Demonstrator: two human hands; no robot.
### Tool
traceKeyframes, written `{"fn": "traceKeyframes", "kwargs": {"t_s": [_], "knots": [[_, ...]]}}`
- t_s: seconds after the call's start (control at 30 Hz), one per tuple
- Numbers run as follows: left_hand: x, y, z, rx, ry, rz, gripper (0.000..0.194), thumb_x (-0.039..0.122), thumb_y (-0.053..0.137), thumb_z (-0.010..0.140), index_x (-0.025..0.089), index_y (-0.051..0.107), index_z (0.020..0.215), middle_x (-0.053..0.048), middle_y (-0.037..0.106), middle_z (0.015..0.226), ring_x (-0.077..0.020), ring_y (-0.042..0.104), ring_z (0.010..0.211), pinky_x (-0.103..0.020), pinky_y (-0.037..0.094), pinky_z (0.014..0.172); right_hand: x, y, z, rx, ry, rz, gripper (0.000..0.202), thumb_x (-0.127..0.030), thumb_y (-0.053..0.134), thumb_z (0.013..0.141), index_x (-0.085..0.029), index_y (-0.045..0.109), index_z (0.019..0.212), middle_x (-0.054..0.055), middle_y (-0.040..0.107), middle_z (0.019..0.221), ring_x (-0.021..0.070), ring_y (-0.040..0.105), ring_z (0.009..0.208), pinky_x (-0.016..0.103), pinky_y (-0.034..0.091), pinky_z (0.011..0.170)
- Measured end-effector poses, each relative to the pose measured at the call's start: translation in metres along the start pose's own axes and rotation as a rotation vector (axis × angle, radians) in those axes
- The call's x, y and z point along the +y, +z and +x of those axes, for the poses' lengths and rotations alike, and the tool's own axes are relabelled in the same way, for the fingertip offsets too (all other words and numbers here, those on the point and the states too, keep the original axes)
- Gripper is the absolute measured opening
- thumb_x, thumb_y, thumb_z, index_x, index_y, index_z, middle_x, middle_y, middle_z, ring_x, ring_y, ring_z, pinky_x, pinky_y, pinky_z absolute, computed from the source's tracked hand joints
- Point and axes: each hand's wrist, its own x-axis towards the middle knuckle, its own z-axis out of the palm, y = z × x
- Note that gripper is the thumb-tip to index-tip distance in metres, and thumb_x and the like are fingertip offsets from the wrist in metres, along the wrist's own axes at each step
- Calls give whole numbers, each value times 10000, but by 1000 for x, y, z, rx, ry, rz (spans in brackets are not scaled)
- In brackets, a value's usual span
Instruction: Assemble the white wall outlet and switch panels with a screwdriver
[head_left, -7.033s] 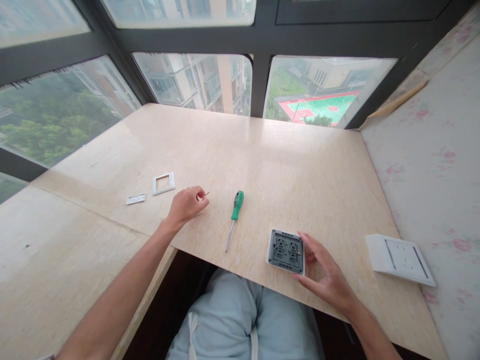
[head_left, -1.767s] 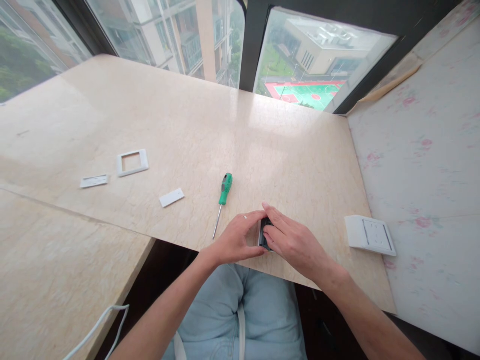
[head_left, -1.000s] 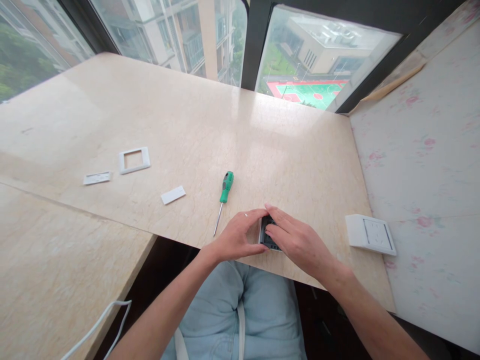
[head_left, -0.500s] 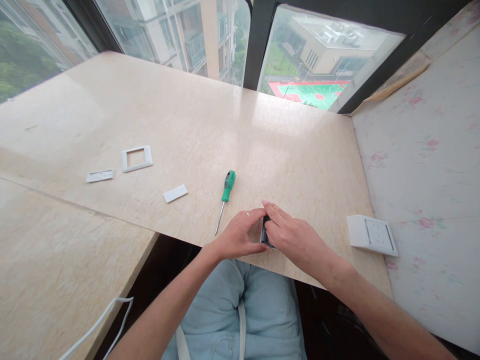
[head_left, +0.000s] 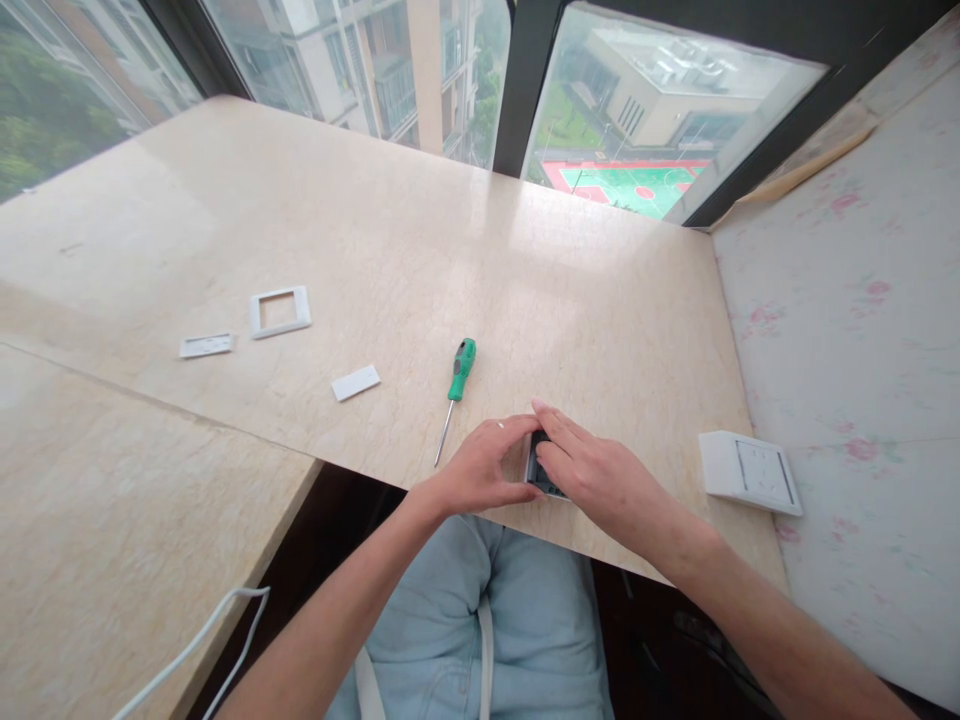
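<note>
A small dark module with a pale edge [head_left: 535, 470] lies at the counter's front edge, partly covered by both hands. My left hand [head_left: 486, 465] grips its left side, thumb at the near end and fingers at the far end. Over its right part rests my right hand [head_left: 592, 460], fingers bent onto the top; the fingertips' exact contact is hidden. A screwdriver with a green handle [head_left: 462, 372] lies just left of and beyond the hands, its shaft pointing toward me. Further left are a white blank strip [head_left: 356, 383], a white square frame [head_left: 303, 308] and a slotted white strip [head_left: 206, 346].
A white box with a faceplate [head_left: 750, 472] stands at the right by the flowered wall [head_left: 862, 370]. The beige counter [head_left: 420, 260] runs back to the windows. A white cable [head_left: 217, 610] hangs at the lower left, beside a dark gap.
The view has shifted slightly. My right fingers have moved a little to the right over the module, and more of its dark top shows. My left hand keeps its hold.
</note>
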Motion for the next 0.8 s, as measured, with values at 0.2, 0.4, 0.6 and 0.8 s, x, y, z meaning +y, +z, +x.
{"fn": "traceKeyframes", "kwargs": {"t_s": [0.2,0.4,0.6,0.8], "knots": [[0,0,0,-1,29,6,797,488,816,769,252,468,1446,-134,558,1480,-333,543,1341,-501,399,1114,-4,4,-2,32,5,-80,197,-9,494,914,-93,664,861,330,649,1303,388,609,1290,463,610,963],[1,0,0,4,20,16,792,484,809,774,229,467,1442,-142,558,1478,-332,543,1340,-490,400,1118,-5,6,2,-14,-6,-70,202,22,533,873,-109,686,868,271,704,1235,374,598,1307,455,606,985],[0,0,-1,3,24,-1,793,480,810,767,220,477,1439,-142,558,1476,-342,545,1332,-497,405,1117,-5,5,3,20,26,0,163,-37,566,916,-134,668,834,250,724,1203,338,620,1291,414,624,950],[1,0,0,14,28,-7,797,453,828,753,227,483,1435,-136,571,1465,-337,554,1321,-492,412,1108,-5,0,2,-15,21,-6,165,-91,583,937,-147,648,796,264,700,1241,339,592,1323,426,622,948]]}}
